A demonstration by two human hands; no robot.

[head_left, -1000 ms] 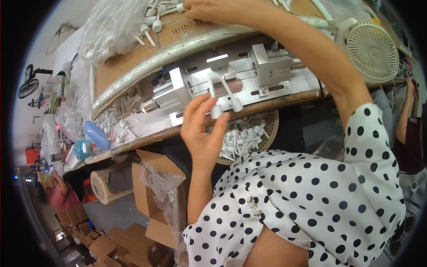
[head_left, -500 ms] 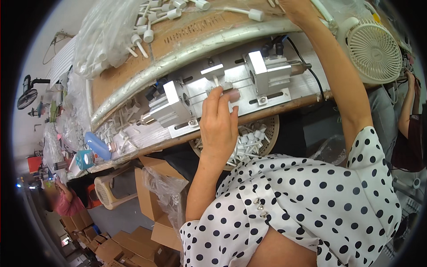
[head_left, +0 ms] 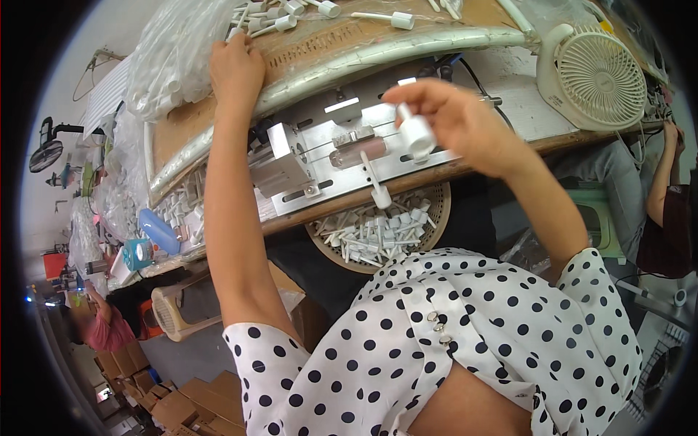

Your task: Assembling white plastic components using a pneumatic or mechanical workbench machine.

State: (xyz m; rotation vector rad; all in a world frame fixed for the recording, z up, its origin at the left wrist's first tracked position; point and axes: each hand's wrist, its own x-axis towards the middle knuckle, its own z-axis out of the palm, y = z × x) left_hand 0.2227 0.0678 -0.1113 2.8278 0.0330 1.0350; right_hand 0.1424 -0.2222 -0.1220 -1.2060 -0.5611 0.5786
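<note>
My right hand (head_left: 465, 127), slightly blurred, holds a white stemmed cap (head_left: 418, 138) over the right side of a metal clamping fixture (head_left: 342, 156). My left hand (head_left: 238, 69) reaches to the tray at the far left. Its fingers are closed on a white stemmed cap (head_left: 234, 34) at the pile's edge, partly hidden by them. Another stemmed cap (head_left: 374, 185) appears at the fixture's front, cap end down, above the basket; whether it rests on anything I cannot tell. The fixture's right block is mostly hidden behind my right hand.
A round basket (head_left: 440, 232) holding several stemmed caps sits below the bench edge. The tray's padded rim (head_left: 407, 54) runs behind the fixture. A plastic bag (head_left: 163, 65) lies left, a white fan (head_left: 596, 80) stands right. Two other people are at the sides.
My left hand has left the fixture for the tray's pile. My right hand has come from the far tray to the fixture with a stemmed cap. Another stemmed cap now shows above the basket.
</note>
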